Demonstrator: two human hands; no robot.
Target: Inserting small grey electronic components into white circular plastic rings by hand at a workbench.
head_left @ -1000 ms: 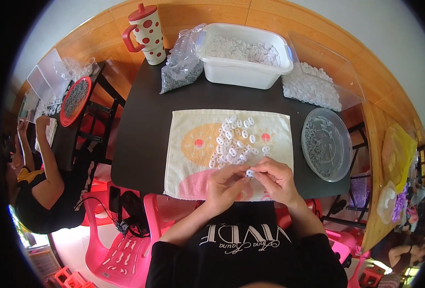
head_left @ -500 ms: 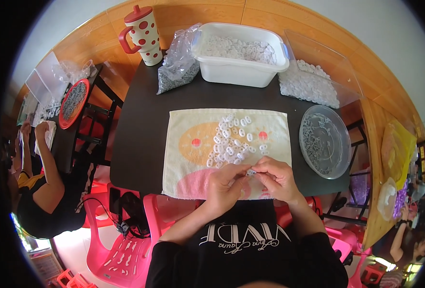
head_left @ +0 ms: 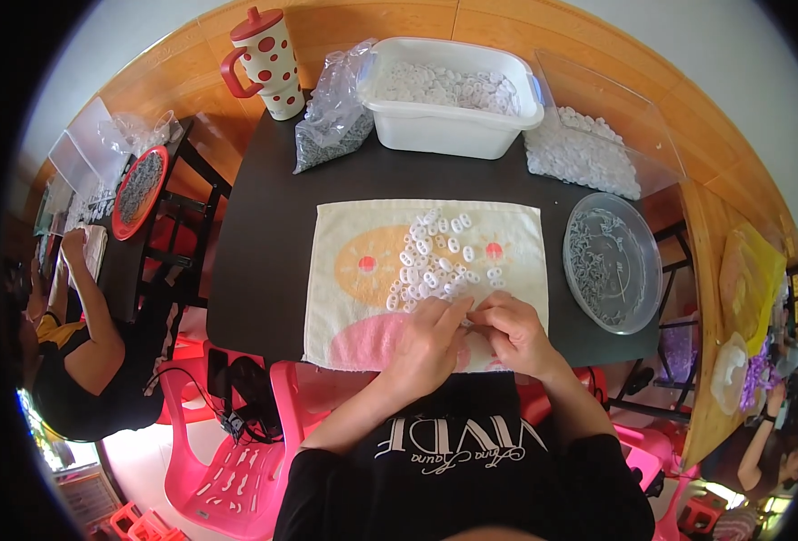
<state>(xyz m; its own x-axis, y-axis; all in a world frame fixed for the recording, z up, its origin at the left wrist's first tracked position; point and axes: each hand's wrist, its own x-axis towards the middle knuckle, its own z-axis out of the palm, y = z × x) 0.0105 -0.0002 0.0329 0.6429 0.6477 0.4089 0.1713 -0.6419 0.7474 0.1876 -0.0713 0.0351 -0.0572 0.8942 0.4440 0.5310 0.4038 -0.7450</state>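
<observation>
Both my hands meet over the lower right of a cream towel [head_left: 525,234] with coloured patterns. The fingers of my left hand [head_left: 429,340] are closed at the tips. My right hand [head_left: 513,335] pinches against them from the other side. Between the fingertips is a small white two-hole plastic piece, now almost wholly hidden by the fingers. Just beyond the hands lies a loose pile of similar white two-hole pieces [head_left: 431,280], spread over the towel's middle.
Along the back stand a spotted tumbler [head_left: 271,72], a bag of small grey parts [head_left: 331,144], a white tub [head_left: 449,132] of white pieces and a bag of white pieces [head_left: 579,158]. A clear round tray [head_left: 614,261] holds grey parts at right. Other people sit at both sides.
My left fingers have shifted slightly right and forward, over the small white piece, which showed between the fingertips before. My right fingers have curled in closer.
</observation>
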